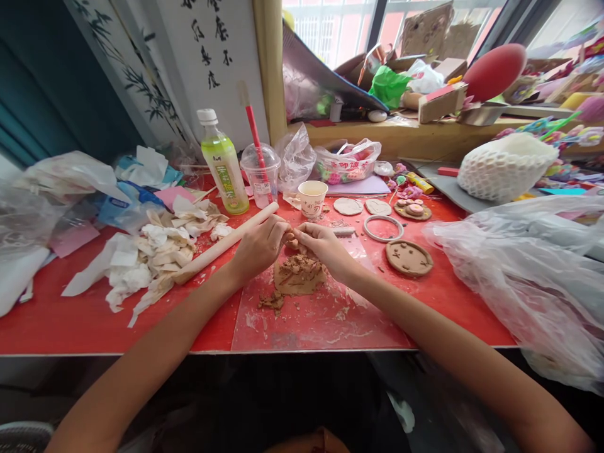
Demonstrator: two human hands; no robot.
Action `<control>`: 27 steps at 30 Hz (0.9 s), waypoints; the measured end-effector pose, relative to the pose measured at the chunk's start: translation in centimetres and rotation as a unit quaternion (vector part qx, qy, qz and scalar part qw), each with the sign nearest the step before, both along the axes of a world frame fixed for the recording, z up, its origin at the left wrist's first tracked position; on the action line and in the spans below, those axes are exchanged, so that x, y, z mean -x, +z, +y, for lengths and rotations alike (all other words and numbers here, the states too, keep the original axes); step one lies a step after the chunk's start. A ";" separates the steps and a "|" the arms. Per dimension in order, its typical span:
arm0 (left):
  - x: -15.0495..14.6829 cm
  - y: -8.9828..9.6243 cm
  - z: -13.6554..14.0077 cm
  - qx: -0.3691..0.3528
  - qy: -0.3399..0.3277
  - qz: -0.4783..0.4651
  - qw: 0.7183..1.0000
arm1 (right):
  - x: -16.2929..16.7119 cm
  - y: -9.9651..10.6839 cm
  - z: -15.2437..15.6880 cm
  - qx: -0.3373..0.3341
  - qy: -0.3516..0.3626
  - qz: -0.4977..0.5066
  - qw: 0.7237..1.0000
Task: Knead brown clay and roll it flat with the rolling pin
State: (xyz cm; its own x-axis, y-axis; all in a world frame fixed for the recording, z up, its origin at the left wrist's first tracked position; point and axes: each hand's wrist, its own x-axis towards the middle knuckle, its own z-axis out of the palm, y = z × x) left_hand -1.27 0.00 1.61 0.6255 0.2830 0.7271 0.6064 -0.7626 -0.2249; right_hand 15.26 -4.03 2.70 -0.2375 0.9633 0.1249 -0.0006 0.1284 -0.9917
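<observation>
My left hand (265,244) and my right hand (319,244) meet above the middle of the red table, fingers pinched together on a small piece of brown clay (290,238). Part of that piece is hidden by the fingers. Just below them lies a slab of brown clay (298,284) with crumbly clay heaped along its far side. A smaller lump of clay (272,302) sits at its left. Under these is a clear plastic sheet (321,327) smeared with clay. To the right rests a round clay disc (409,258) with a raised rim and small marks.
A rolling pin (226,244) and crumpled tissues (151,258) lie left. Behind stand a paper cup (312,200), a green drink bottle (224,167) and a plastic cup with a red straw (261,176). A ring (383,228) and a large plastic bag (528,277) are right.
</observation>
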 end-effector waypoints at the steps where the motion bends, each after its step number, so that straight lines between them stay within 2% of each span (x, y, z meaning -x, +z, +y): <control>1: 0.0 0.1 0.0 -0.010 0.004 0.002 1.000 | 0.0 0.1 -0.1 -0.001 0.000 -0.004 1.000; 10: 0.3 0.3 0.1 -0.012 0.053 -0.020 0.998 | 0.0 0.5 -0.2 -0.013 -0.009 -0.037 0.999; 14: 0.3 0.3 0.1 0.036 0.024 -0.070 0.997 | 0.0 0.6 -0.2 -0.003 -0.014 -0.040 0.999; 22: -0.1 0.1 0.1 0.098 -0.009 -0.109 0.989 | 0.0 0.6 -0.2 0.048 -0.028 -0.006 0.998; 27: 0.1 0.3 -0.1 0.091 -0.011 -0.082 0.992 | 0.0 0.6 -0.2 0.059 -0.029 0.020 0.998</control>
State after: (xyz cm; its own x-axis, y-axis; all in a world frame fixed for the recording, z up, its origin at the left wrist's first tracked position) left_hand -1.36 -0.07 1.89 0.5101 0.4062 0.7581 0.6063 -0.7950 0.0180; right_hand 15.30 -4.27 3.30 -0.1786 0.9838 0.0185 -0.0371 0.0121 -0.9992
